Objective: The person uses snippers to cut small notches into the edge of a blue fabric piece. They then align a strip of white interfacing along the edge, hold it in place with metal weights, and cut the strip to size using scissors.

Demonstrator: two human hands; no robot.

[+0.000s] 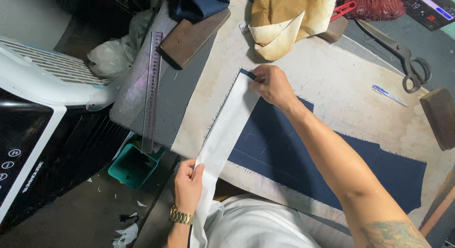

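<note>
Now | left hand pinches near end of white strip at table edge | right hand pins far end onto navy cloth | strip lies along cloth's left edge | ruler, scissors, pen nearby

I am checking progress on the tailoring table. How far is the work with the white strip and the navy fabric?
Done: the navy fabric is cut and lies flat with chalk lines. In hand: the right hand pins the white strip at the fabric's far corner; the left hand holds its near end. Left: the strip's near end is not yet laid flat.
</note>
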